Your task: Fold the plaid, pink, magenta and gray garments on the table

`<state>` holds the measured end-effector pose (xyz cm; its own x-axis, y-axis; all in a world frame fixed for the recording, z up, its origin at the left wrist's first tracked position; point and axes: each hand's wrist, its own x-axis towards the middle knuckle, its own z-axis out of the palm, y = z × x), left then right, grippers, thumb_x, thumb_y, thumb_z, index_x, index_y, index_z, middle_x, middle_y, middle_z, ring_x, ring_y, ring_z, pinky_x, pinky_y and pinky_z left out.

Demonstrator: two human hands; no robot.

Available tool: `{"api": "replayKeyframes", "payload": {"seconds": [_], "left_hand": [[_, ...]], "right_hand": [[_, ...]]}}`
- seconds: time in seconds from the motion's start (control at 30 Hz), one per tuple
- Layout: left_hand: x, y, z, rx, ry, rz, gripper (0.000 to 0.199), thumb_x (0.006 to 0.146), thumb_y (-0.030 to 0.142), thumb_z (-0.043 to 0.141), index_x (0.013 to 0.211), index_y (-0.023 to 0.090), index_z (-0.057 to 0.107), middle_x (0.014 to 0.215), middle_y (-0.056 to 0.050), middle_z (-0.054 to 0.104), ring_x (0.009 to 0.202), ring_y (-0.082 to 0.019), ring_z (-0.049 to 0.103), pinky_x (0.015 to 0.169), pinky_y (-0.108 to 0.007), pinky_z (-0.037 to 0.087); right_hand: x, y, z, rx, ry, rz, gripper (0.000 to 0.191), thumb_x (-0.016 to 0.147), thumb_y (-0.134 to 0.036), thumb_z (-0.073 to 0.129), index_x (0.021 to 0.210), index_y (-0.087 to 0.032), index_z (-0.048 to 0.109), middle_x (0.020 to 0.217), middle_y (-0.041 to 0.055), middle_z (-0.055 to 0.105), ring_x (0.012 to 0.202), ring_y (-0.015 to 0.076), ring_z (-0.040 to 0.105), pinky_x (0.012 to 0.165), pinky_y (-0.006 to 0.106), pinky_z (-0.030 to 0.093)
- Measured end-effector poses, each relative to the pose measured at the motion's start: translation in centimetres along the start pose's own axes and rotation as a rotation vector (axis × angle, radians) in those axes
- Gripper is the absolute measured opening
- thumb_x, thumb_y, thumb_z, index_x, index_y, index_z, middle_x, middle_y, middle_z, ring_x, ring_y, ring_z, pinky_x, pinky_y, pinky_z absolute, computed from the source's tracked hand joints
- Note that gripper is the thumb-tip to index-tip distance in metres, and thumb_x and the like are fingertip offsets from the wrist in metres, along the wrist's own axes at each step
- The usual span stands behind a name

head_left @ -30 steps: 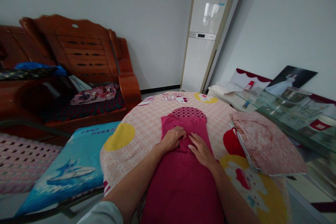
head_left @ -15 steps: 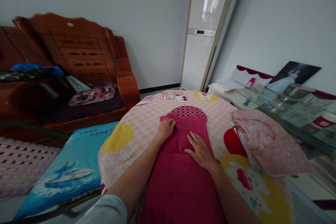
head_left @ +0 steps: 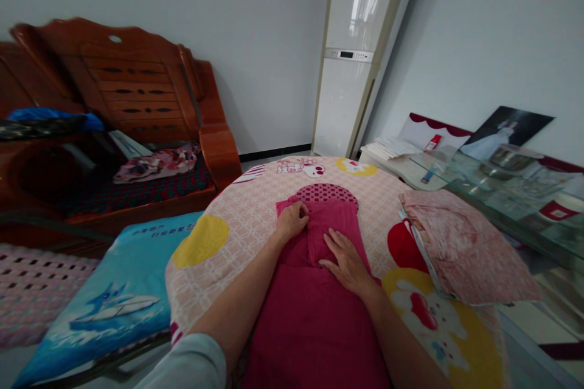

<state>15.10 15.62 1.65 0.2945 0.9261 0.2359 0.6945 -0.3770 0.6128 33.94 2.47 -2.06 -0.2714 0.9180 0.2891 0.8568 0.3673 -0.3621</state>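
Observation:
A magenta garment (head_left: 314,322), its kind not clear, lies lengthwise on a round table with a patterned cloth (head_left: 250,225). Its far end is folded over, and its near end runs out of the bottom of the view. My left hand (head_left: 292,222) is closed at the far left part of the garment, fingers pinching the edge of the fold. My right hand (head_left: 347,262) rests flat on the folded part, fingers spread and pressing on the fabric.
A folded pink cloth (head_left: 474,243) lies at the table's right edge, beside a glass shelf (head_left: 502,194) with bowls. On the left are a blue cushion (head_left: 123,292) and a wooden sofa (head_left: 137,97). A white standing cabinet unit (head_left: 347,73) fills the corner.
My left hand has shifted slightly at the garment's far left edge, its fingers still pinching. The right hand stays flat in place. The view has turned a little.

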Motion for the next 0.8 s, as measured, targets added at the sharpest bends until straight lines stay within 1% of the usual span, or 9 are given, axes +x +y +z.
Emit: {"api": "replayKeyframes", "payload": {"seconds": [0.1,0.17,0.33,0.43,0.57,0.63,0.7,0.73,0.8], "left_hand": [[0.5,-0.4,0.0,-0.028,0.017,0.029,0.024,0.068,0.004,0.056,0.086,0.018,0.063,0.088,-0.001,0.069,0.081,-0.016,0.064,0.077,-0.026,0.049],[0.7,-0.5,0.2,-0.008,0.029,0.066,0.025,0.066,0.002,0.052,0.083,0.018,0.062,0.087,-0.002,0.069,0.082,-0.017,0.063,0.078,-0.027,0.049],[0.6,-0.7,1.0,0.066,0.051,0.132,0.025,0.071,0.000,0.048,0.084,0.017,0.060,0.091,-0.005,0.068,0.090,-0.018,0.062,0.084,-0.030,0.048],[0.3,-0.9,1.0,0.084,0.099,0.115,0.025,0.076,0.003,0.052,0.094,0.017,0.061,0.099,-0.008,0.067,0.097,-0.020,0.061,0.089,-0.033,0.048],[0.1,-0.6,-0.1,0.047,0.187,0.138,0.024,0.078,0.008,0.060,0.100,0.018,0.064,0.106,-0.009,0.066,0.105,-0.022,0.060,0.094,-0.036,0.047],[-0.2,-0.2,-0.6,-0.009,0.109,0.202,0.017,0.081,0.010,0.060,0.093,0.018,0.067,0.099,-0.006,0.069,0.097,-0.020,0.063,0.090,-0.032,0.049],[-0.7,0.0,-0.7,-0.031,-0.032,0.284,0.014,0.083,0.012,0.059,0.089,0.018,0.070,0.093,-0.004,0.071,0.090,-0.018,0.065,0.086,-0.029,0.050],[-1.0,0.0,-0.6,-0.016,-0.085,0.318,0.014,0.083,0.013,0.060,0.090,0.018,0.071,0.094,-0.005,0.072,0.091,-0.018,0.065,0.087,-0.030,0.050],[-1.6,-0.1,-0.2,0.044,-0.120,0.351,0.020,0.082,0.015,0.063,0.100,0.017,0.071,0.105,-0.007,0.071,0.102,-0.021,0.063,0.095,-0.034,0.048]], "right_hand": [[0.0,-0.2,-0.3,-0.018,-0.004,-0.011,0.068,0.092,-0.055,0.049,0.148,-0.019,0.038,0.154,0.0134,0.035,0.141,0.0299,0.033,0.113,0.050,0.033],[-0.1,-0.4,-0.6,-0.042,-0.020,-0.032,0.063,0.094,-0.049,0.049,0.150,-0.023,0.035,0.156,0.0091,0.032,0.142,0.0286,0.031,0.114,0.049,0.033],[-0.1,-1.2,-1.3,-0.132,-0.113,-0.076,0.051,0.097,-0.033,0.045,0.147,-0.033,0.039,0.158,0.0004,0.028,0.143,0.0301,0.026,0.114,0.052,0.030],[0.0,-1.4,-1.5,-0.155,-0.144,-0.078,0.047,0.098,-0.033,0.044,0.145,-0.033,0.043,0.157,0.0011,0.031,0.143,0.0311,0.025,0.113,0.054,0.029],[0.1,-1.4,-1.7,-0.149,-0.158,-0.069,0.045,0.098,-0.039,0.044,0.143,-0.035,0.045,0.158,0.0030,0.028,0.143,0.0317,0.025,0.112,0.054,0.029],[0.2,-1.5,-1.8,-0.142,-0.169,-0.066,0.046,0.097,-0.042,0.044,0.143,-0.036,0.045,0.158,0.0031,0.028,0.143,0.0319,0.025,0.112,0.054,0.028],[0.3,-1.5,-1.9,-0.139,-0.179,-0.061,0.046,0.098,-0.043,0.043,0.143,-0.036,0.045,0.158,0.0034,0.029,0.144,0.0314,0.025,0.113,0.054,0.027],[0.3,-1.5,-1.9,-0.139,-0.183,-0.058,0.045,0.098,-0.043,0.043,0.143,-0.035,0.045,0.158,0.0035,0.029,0.144,0.0311,0.024,0.113,0.053,0.027],[0.3,-1.6,-1.9,-0.137,-0.185,-0.050,0.045,0.098,-0.041,0.042,0.143,-0.035,0.045,0.158,0.0034,0.029,0.144,0.0305,0.024,0.114,0.053,0.027]]}}
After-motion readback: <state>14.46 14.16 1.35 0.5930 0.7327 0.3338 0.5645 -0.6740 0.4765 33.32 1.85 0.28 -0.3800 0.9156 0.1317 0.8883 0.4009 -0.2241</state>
